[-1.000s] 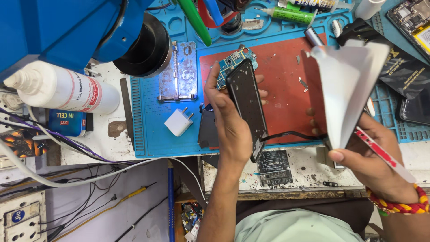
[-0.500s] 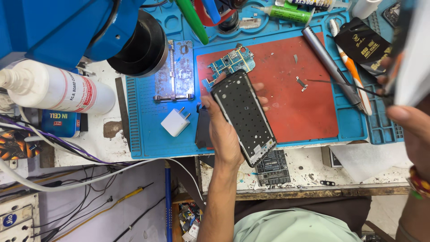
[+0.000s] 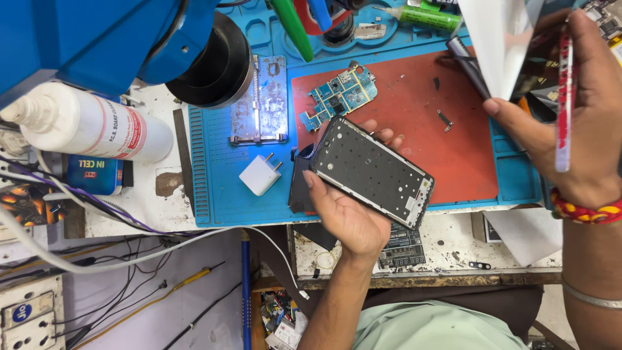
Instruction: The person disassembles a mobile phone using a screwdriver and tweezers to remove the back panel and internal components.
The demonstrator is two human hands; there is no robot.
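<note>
The left hand [image 3: 346, 217] is closed around a black phone frame [image 3: 374, 170], thumb on its near long edge and fingertips curled over the far one, holding it just above the red mat [image 3: 414, 107]. The frame looks light, thin and stiff but likely bendable and fragile, so the edges seem the safest hold. The right hand [image 3: 573, 123], raised right of the mat, pinches a white sheet [image 3: 495, 39] and a red-and-white strip [image 3: 564, 97]. A blue circuit board [image 3: 340, 96] lies on the mat's left end; a white charger plug [image 3: 260, 175] sits left of the mat, on the crowded blue workbench mat [image 3: 220, 201].
</note>
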